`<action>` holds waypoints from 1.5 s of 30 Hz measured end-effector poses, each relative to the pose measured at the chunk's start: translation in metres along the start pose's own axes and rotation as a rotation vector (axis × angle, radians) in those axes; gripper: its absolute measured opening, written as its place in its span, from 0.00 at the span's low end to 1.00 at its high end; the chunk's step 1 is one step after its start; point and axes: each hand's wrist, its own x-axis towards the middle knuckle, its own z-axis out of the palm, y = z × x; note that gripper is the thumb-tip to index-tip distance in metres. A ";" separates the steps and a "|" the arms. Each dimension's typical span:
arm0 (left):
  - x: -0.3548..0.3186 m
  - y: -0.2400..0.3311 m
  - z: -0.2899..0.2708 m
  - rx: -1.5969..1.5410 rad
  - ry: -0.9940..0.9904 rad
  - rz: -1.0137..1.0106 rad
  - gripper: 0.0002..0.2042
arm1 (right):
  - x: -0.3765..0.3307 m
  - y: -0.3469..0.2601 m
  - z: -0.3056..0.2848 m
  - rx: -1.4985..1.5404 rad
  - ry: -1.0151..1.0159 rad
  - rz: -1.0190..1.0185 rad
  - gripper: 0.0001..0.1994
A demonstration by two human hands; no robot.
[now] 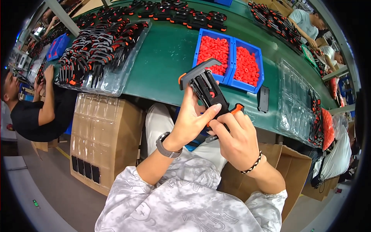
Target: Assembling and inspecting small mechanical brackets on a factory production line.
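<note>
Over my lap, close to the green bench's near edge, I hold a black tool body [209, 88] topped by a curved grey arm with orange ends. Its long open channel shows dark inner parts and a small red ring. My left hand [188, 123] is closed round the body's left side, thumb on its lower front. The fingers of my right hand [238, 138] are curled on the lower end, beside an orange-edged part [237, 108]. Whether they hold a separate small piece is hidden. A dark flat bar [211, 138] pokes out below my hands.
Two blue bins [259, 51] of small red parts stand just beyond my hands. A black cover plate [263, 99] lies right of them. Clear trays [294, 102] flank me, the left one piled with grey-and-black tools [96, 50]. Cardboard boxes [110, 131] stand below. Other people work nearby.
</note>
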 end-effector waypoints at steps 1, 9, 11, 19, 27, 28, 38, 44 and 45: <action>0.000 0.000 -0.001 -0.001 0.000 0.000 0.37 | 0.000 0.000 0.002 -0.001 0.000 0.000 0.08; 0.002 -0.008 -0.008 -0.022 -0.014 -0.030 0.37 | -0.002 -0.002 0.006 -0.024 0.004 0.016 0.08; 0.003 -0.008 -0.007 -0.015 -0.018 -0.034 0.37 | -0.002 -0.002 0.005 -0.038 0.000 0.013 0.08; -0.001 0.003 -0.015 -0.119 -0.035 -0.149 0.36 | 0.007 0.001 -0.012 0.136 0.063 0.118 0.12; -0.003 0.010 -0.024 -0.143 -0.198 -0.195 0.37 | -0.015 0.029 -0.020 0.361 -0.061 0.099 0.17; -0.003 0.011 -0.023 -0.135 -0.208 -0.200 0.37 | -0.016 0.029 -0.020 0.379 -0.065 0.106 0.16; -0.007 0.007 -0.023 -0.050 -0.203 -0.177 0.37 | -0.029 0.027 -0.010 0.426 -0.076 0.216 0.10; -0.008 0.005 -0.026 -0.023 -0.193 -0.163 0.35 | -0.028 0.026 -0.013 0.494 0.003 0.331 0.11; -0.009 0.005 -0.027 -0.023 -0.188 -0.156 0.34 | -0.028 0.027 -0.014 0.524 0.030 0.372 0.11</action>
